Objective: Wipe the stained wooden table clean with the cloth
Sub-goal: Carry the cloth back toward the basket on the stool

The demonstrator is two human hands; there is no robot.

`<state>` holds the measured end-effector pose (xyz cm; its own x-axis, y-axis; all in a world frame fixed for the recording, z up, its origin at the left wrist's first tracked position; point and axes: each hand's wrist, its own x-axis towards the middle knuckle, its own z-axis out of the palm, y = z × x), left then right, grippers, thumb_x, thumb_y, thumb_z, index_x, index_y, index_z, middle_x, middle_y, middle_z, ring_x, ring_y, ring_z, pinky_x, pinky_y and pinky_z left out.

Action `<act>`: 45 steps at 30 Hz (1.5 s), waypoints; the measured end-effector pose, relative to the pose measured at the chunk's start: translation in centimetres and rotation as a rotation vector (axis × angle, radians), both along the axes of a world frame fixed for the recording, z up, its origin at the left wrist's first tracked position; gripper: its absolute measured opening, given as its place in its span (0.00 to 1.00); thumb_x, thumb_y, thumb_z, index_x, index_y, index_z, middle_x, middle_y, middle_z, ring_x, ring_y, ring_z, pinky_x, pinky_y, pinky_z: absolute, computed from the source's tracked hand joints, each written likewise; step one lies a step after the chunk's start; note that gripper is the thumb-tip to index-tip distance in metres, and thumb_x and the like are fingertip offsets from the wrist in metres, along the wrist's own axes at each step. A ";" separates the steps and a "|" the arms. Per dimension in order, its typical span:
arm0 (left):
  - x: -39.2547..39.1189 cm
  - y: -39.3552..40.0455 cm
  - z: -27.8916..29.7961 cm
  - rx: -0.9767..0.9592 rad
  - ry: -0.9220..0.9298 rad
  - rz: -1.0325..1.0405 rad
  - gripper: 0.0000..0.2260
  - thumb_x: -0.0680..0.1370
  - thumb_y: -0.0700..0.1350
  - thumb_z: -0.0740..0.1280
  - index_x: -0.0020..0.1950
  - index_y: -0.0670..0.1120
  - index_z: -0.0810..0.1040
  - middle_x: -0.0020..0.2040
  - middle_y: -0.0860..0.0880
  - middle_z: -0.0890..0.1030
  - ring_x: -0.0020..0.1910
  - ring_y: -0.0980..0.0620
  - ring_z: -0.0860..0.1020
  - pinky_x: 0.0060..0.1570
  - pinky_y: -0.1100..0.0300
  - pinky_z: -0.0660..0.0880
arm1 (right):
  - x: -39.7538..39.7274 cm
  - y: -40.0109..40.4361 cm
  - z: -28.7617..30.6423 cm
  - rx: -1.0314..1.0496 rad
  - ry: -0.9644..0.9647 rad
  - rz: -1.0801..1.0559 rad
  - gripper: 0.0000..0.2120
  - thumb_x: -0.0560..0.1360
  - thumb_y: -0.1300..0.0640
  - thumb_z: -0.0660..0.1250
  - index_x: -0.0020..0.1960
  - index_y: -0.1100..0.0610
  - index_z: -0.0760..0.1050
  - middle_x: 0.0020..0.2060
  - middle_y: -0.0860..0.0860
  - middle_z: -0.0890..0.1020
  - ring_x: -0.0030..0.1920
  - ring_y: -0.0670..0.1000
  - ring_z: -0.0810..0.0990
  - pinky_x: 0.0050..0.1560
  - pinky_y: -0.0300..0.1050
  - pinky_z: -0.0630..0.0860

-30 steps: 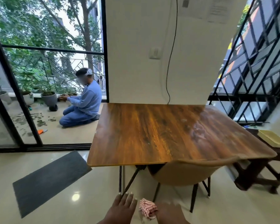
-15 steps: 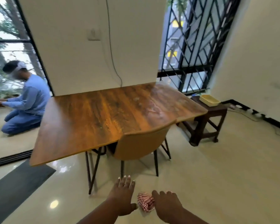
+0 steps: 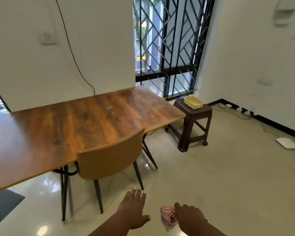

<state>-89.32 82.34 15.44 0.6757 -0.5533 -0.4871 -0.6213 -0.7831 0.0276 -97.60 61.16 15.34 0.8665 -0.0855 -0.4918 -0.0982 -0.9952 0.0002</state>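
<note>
The wooden table [image 3: 61, 126] stretches from the left edge to the window, with pale smudges on its right half. A red-and-white checked cloth [image 3: 168, 215] is bunched in my right hand [image 3: 191, 218], low in the view above the floor. My left hand [image 3: 134, 208] hovers flat beside it with fingers extended and holds nothing. Both hands are well short of the table, in front of the chair.
A tan chair [image 3: 109, 159] is tucked under the table's near edge. A dark stool [image 3: 192, 123] with a yellow tray [image 3: 193, 102] stands by the barred window. A white device [image 3: 287, 143] and cables lie on the floor at right. A dark mat [image 3: 2, 205] lies lower left.
The view has swung to the right; the person in blue has slid almost out of sight at the left. My hands stay low, the right one still holding the cloth.
</note>
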 end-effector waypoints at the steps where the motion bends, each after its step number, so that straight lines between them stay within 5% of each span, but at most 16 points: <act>1: 0.6 -1.0 0.1 0.005 -0.002 -0.006 0.39 0.79 0.65 0.54 0.80 0.44 0.43 0.80 0.41 0.42 0.78 0.42 0.40 0.75 0.47 0.38 | 0.4 -0.8 -0.2 0.009 0.002 -0.011 0.18 0.76 0.58 0.54 0.66 0.55 0.63 0.60 0.58 0.76 0.60 0.59 0.76 0.58 0.52 0.71; 10: 8.1 -9.4 -2.3 -0.045 0.075 -0.003 0.41 0.78 0.68 0.53 0.79 0.44 0.41 0.79 0.41 0.40 0.78 0.41 0.39 0.75 0.46 0.38 | 6.3 -6.5 -1.2 -0.009 -0.021 -0.074 0.20 0.75 0.60 0.56 0.67 0.56 0.63 0.59 0.59 0.76 0.59 0.60 0.75 0.59 0.53 0.69; 30: 25.6 -30.0 -0.4 -0.121 0.000 -0.338 0.42 0.77 0.70 0.53 0.79 0.45 0.41 0.80 0.42 0.41 0.78 0.42 0.40 0.74 0.47 0.38 | 19.8 -22.2 1.3 -0.088 -0.142 -0.350 0.18 0.76 0.57 0.56 0.65 0.54 0.63 0.57 0.56 0.77 0.57 0.60 0.75 0.54 0.52 0.68; 45: 33.5 -46.1 1.1 -0.070 -0.064 -0.296 0.44 0.76 0.71 0.52 0.79 0.44 0.41 0.79 0.41 0.40 0.78 0.42 0.39 0.74 0.47 0.37 | 29.9 -40.1 2.3 0.002 -0.192 -0.319 0.17 0.76 0.59 0.56 0.64 0.54 0.63 0.58 0.57 0.76 0.58 0.60 0.75 0.56 0.52 0.69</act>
<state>-55.83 36.23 16.51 0.5079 -0.7613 -0.4030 -0.8245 -0.5652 0.0286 -67.67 21.08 17.59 0.8727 -0.3654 -0.3238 -0.4016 -0.9144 -0.0504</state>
